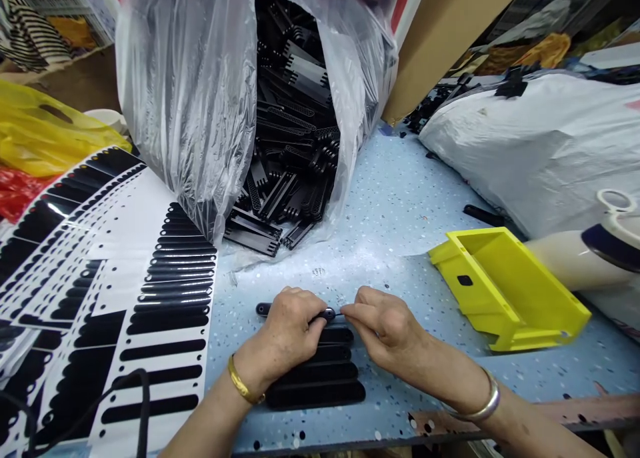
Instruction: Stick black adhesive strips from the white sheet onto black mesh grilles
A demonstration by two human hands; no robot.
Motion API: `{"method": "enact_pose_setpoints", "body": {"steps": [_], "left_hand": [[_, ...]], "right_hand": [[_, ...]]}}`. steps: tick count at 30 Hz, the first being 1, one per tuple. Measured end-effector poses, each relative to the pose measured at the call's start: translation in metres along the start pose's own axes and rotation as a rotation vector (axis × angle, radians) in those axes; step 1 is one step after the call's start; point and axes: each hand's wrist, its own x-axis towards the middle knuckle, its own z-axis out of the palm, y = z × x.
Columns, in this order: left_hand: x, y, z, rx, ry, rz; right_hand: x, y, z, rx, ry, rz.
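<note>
My left hand [295, 325] is closed around a slim black strip-shaped piece [262, 309] lying crosswise on the blue speckled table. The piece's rounded right end, with a small hole, sticks out past the thumb. Just right of that end, my right hand [383, 321] pinches something thin and dark, too small to make out clearly. Several similar black pieces [320, 393] lie stacked in a row below my left hand, partly hidden by it. A white sheet with black strip-shaped stickers [163, 348] lies left of my left hand.
A clear plastic bag [185, 98] full of black parts [295, 131] stands at the back. On the right are a yellow bin [520, 291], a white bag [550, 138] and a loose black piece [484, 215]. A black cable [145, 405] crosses the sheet at lower left.
</note>
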Motion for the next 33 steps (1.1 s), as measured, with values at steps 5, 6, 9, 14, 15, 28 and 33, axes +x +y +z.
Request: {"method": "enact_pose_setpoints", "body": {"steps": [5, 6, 9, 14, 15, 28, 33], "left_hand": [[0.001, 0.001, 0.000, 0.026, -0.015, -0.013], [0.001, 0.001, 0.000, 0.031, -0.017, -0.012], [0.000, 0.001, 0.001, 0.047, -0.014, -0.009], [0.000, 0.002, -0.001, 0.041, -0.015, -0.008], [0.000, 0.002, -0.001, 0.036, -0.017, -0.010], [0.001, 0.001, 0.000, 0.004, -0.031, -0.029], [0.001, 0.000, 0.000, 0.000, -0.028, -0.013]], "right_hand": [[0.005, -0.002, 0.000, -0.020, -0.074, -0.007], [0.007, -0.003, 0.000, -0.030, -0.084, -0.006], [0.010, -0.006, -0.002, -0.051, -0.106, -0.004], [0.012, -0.009, -0.004, -0.025, -0.096, 0.007], [0.012, -0.010, -0.005, -0.021, -0.095, 0.005], [0.039, 0.000, -0.005, 0.385, -0.233, 0.337], [0.045, 0.003, -0.002, 0.616, -0.295, 0.508]]}}
